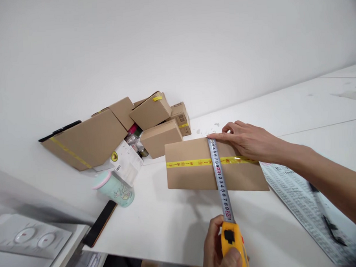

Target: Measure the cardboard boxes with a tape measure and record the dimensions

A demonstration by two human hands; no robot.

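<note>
A taped cardboard box [191,176] lies on the white table, a yellow printed strip of tape running along its length. Across its short side stretches a steel measuring blade [217,167], pulled out to about 20 on the scale. My left hand [215,250] is wrapped round the yellow case of the tape measure [233,241], just off the box's near edge. At the far edge, my right hand [243,138] holds the blade's end with a fingertip, its other fingers curled and resting over the box.
Several cardboard boxes [153,111] are stacked against the wall. Left of the measured box stand a mint-green cup [117,191] and a white package [127,163]; a dark phone-like object [101,223] lies near the table edge. A printed sheet [299,207] with a black pen [332,229] is at right.
</note>
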